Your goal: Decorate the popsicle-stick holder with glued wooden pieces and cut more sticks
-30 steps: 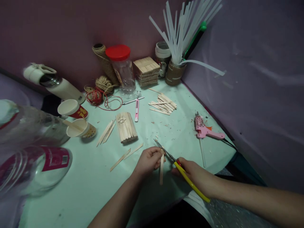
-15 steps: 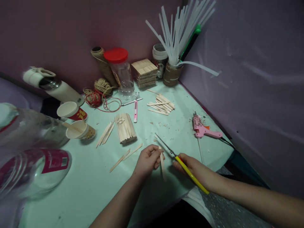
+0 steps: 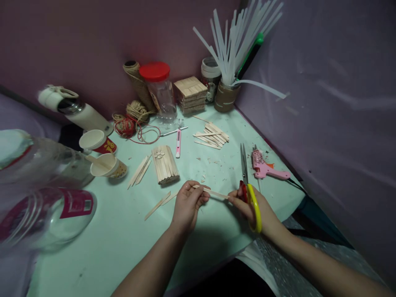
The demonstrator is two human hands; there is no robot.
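My left hand (image 3: 189, 202) pinches one end of a wooden craft stick (image 3: 218, 194) between thumb and fingers. The stick lies roughly level across to my right hand (image 3: 252, 204), whose fingertips hold its other end. Hooked on that same right hand is a pair of scissors (image 3: 244, 169) with yellow and red handles, its blades pointing away from me and nearly together. Just beyond my left hand stands a small piece covered in craft sticks (image 3: 165, 166), with a flower shape on it. Two cut sticks (image 3: 157, 206) rest left of my left hand, one partly hidden by it.
Farther left lie several pointed sticks (image 3: 140, 171) and two paper cups (image 3: 108, 166). A pink utility knife (image 3: 178, 143), a stick pile (image 3: 213, 135) and wood scraps are beyond my hands. The pink glue gun (image 3: 262, 166) is at right; a red-lidded jar (image 3: 161, 93) stands at the back.
The stick has turned from pointing toward me to lying crosswise, and my right fingertips now hold its end. The scissors have swung from pointing up-left to pointing away.
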